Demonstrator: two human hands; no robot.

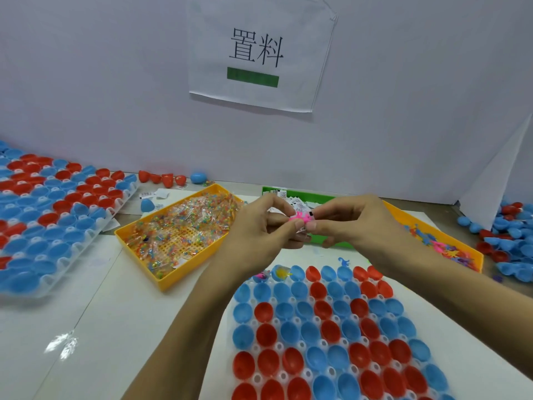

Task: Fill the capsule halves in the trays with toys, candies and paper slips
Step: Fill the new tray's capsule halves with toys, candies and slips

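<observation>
My left hand [264, 226] and my right hand [343, 219] meet above the table's middle and together pinch a small pink toy [300, 218] with a white paper slip [310, 215] against it. Below them lies a clear tray [277, 346] of open red and blue capsule halves [326, 332]. Two blue halves in its far row hold things: one a pink toy [262, 275], one a yellow toy [281, 273]. The other halves look empty.
A yellow bin of candy packets [184, 226] sits left of my hands. Behind them is a green bin with paper slips [284, 194], and to the right a yellow bin of toys [450, 243]. A second capsule tray [54, 215] lies far left; loose halves [510, 249] pile up far right.
</observation>
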